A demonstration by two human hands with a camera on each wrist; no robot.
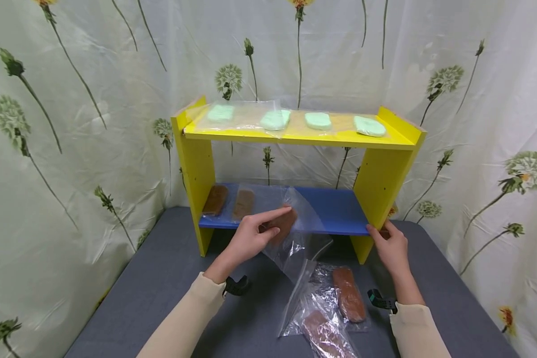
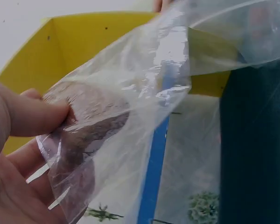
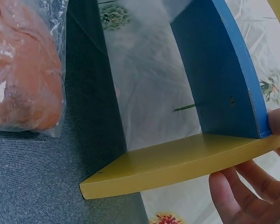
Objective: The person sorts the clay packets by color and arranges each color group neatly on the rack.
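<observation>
My left hand (image 1: 247,239) pinches a clear plastic bag (image 2: 144,70) with a reddish-brown, clay-like slab (image 1: 285,223) inside. The thumb presses on the slab's end, and the rest of the bag hangs down in front of the blue lower shelf (image 1: 335,206). At the right end of the yellow-and-blue shelf unit (image 1: 387,186), my right hand (image 1: 392,248) grips the yellow side panel (image 3: 177,165). Its thumb lies at the blue board's front edge, while the other fingers reach round the panel's outer side. On the lower shelf's left are two bagged brown slabs (image 1: 243,204).
Several pale green pieces (image 1: 317,121) in clear bags lie along the yellow top shelf (image 1: 295,136). Two more bagged slabs (image 1: 349,294) lie on the dark grey table (image 1: 152,278) before the unit. A flower-printed curtain (image 1: 94,164) hangs behind and at the sides.
</observation>
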